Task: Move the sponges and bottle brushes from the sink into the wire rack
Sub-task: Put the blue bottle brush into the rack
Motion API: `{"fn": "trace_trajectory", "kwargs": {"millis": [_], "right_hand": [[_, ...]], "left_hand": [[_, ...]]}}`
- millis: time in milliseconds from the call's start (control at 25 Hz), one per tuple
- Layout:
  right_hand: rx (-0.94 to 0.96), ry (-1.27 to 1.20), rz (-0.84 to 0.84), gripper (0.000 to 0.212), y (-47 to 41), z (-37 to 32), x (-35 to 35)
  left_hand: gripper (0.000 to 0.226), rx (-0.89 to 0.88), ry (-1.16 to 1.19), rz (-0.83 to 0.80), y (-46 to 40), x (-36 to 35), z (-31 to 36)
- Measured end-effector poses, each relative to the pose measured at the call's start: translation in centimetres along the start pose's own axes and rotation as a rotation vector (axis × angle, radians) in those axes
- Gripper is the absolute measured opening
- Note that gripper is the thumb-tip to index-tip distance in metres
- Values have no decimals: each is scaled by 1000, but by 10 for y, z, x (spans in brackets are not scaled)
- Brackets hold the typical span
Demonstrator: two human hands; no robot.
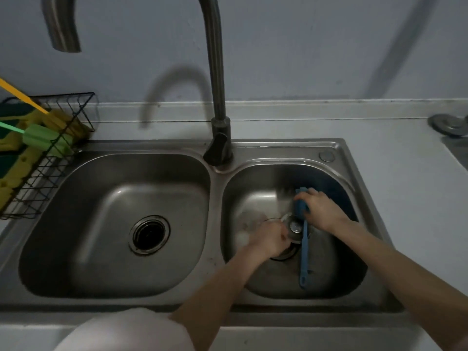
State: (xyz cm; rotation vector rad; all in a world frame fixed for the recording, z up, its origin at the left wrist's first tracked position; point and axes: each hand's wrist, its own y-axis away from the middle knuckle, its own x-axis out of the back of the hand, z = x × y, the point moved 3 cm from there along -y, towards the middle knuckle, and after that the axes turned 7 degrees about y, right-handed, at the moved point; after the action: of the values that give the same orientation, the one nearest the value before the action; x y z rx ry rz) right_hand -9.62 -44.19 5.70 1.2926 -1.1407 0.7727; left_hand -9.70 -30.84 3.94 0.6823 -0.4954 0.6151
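Note:
A blue bottle brush (304, 252) lies in the right basin (336, 274) of the steel sink, its handle pointing toward me. My right hand (323, 209) is closed around its blue sponge head at the far end. My left hand (268, 239) is blurred and curled beside the drain strainer (295, 228); I cannot tell whether it holds anything. The black wire rack (43, 178) stands at the far left on the counter. It holds yellow-and-green sponges (10, 171), a green bottle brush (38, 136) and a yellow bottle brush (57, 119).
The tall faucet (217, 72) rises between the two basins. The left basin (114, 203) shows only its drain (149, 234). A round metal lid (448, 124) lies on the counter at the far right. White cloth (126, 330) fills the bottom edge.

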Motion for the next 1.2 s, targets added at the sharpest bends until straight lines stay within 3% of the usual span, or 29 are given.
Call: {"fn": "trace_trajectory", "kwargs": {"millis": [200, 360, 600, 840, 1080, 1200], "right_hand": [[183, 295, -83, 54, -21, 19, -19], [223, 408, -117, 54, -32, 32, -30], [219, 444, -111, 55, -38, 30, -35], [172, 347, -93, 52, -33, 32, -26], [90, 289, -23, 55, -17, 20, -10], [71, 225, 28, 56, -2, 4, 0]], "left_hand": [[33, 162, 37, -99, -30, -48, -4], [36, 243, 129, -192, -38, -68, -7], [47, 415, 359, -188, -39, -80, -6], [35, 376, 382, -176, -33, -55, -15], [32, 310, 450, 53, -6, -3, -28], [29, 196, 428, 172, 14, 34, -32]]}}
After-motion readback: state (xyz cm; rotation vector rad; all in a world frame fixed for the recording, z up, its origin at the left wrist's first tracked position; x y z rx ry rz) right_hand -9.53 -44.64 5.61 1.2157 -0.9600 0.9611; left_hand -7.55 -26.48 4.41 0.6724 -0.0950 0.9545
